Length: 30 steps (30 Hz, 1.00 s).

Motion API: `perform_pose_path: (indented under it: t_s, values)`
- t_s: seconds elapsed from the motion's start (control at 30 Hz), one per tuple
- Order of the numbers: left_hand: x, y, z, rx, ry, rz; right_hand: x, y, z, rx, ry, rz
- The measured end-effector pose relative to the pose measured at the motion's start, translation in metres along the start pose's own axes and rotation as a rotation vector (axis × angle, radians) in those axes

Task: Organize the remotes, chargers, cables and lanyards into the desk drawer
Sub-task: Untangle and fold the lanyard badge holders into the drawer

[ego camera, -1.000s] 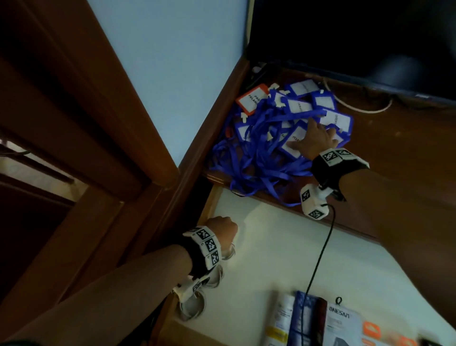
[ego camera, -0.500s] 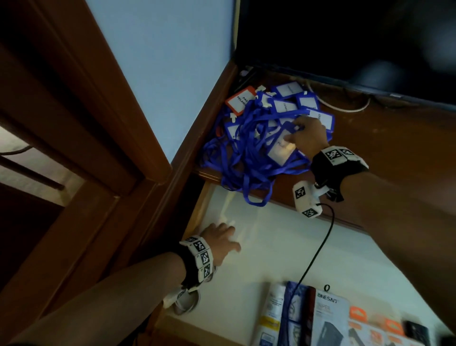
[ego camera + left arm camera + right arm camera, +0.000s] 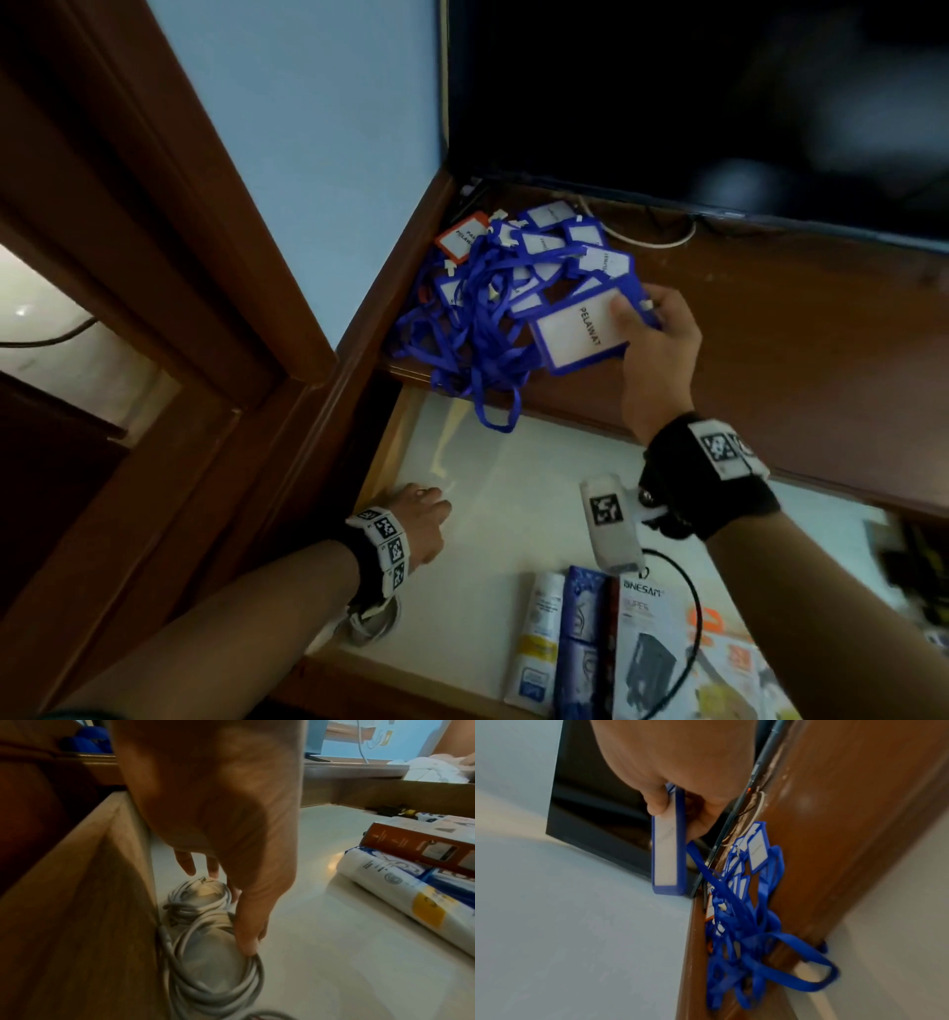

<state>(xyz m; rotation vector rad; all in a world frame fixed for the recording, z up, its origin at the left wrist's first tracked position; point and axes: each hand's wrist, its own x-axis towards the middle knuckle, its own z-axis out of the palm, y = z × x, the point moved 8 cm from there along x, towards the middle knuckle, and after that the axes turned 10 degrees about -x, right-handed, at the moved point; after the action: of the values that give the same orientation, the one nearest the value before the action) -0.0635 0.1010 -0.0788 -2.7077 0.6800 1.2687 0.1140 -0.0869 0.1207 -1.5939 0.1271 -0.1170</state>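
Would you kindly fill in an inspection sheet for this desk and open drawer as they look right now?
Surface: brown desk top; pale drawer floor.
Job's things: blue lanyard pile on desk, one loop overhanging the drawer.
Clutter: tube and boxes in drawer.
Grippers: right hand pinches a badge; left hand touches coiled grey cable.
Cables: white cable behind lanyards.
Surroundings: dark screen, blue wall.

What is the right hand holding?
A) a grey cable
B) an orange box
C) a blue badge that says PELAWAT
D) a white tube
C: the right hand pinches the blue badge holder printed PELAWAT, lifted off the tangle of blue lanyards on the desk top; the grey coiled cable lies in the drawer under the left hand.
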Motion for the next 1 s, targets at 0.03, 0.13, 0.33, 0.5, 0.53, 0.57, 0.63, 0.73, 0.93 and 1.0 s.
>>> perform_pose_path:
  t_s: [0.03,0.13,0.33,0.5,0.53,0.57,0.63,0.73,0.93,1.0]
  values:
    - [0.000,0.000,0.001,0.007,0.000,0.002,-0.008,0.002,-0.006,0.033,-0.006,0.021]
    - [0.001,-0.001,0.007,-0.012,0.062,0.003,-0.027,0.008,-0.022,0.061,-0.026,0.060]
    - [-0.003,0.000,-0.023,-0.409,0.365,-0.162,-0.053,0.008,-0.051,-0.021,-0.246,0.078]
    - [-0.044,0.017,-0.106,-0.802,1.059,-0.113,-0.065,0.002,-0.063,-0.186,-0.509,0.064]
    - [-0.051,0.025,-0.123,-0.795,1.149,-0.045,-0.069,-0.002,-0.062,-0.207,-0.565,0.052]
    - [-0.055,0.036,-0.140,-0.752,1.190,0.034,-0.074,-0.006,-0.062,-0.226,-0.620,0.033]
    - [-0.055,0.057,-0.167,-0.666,1.142,0.169,-0.085,-0.015,-0.062,-0.260,-0.716,0.009]
    - [-0.035,0.068,-0.185,-0.581,0.891,0.207,-0.096,-0.028,-0.072,-0.290,-0.742,0.003]
    - [-0.032,-0.015,-0.187,-0.584,1.033,-0.112,-0.083,-0.033,-0.125,-0.350,-0.425,0.003]
    - [-0.040,-0.044,-0.184,-0.620,1.065,-0.218,-0.081,-0.027,-0.147,-0.335,-0.294,0.021]
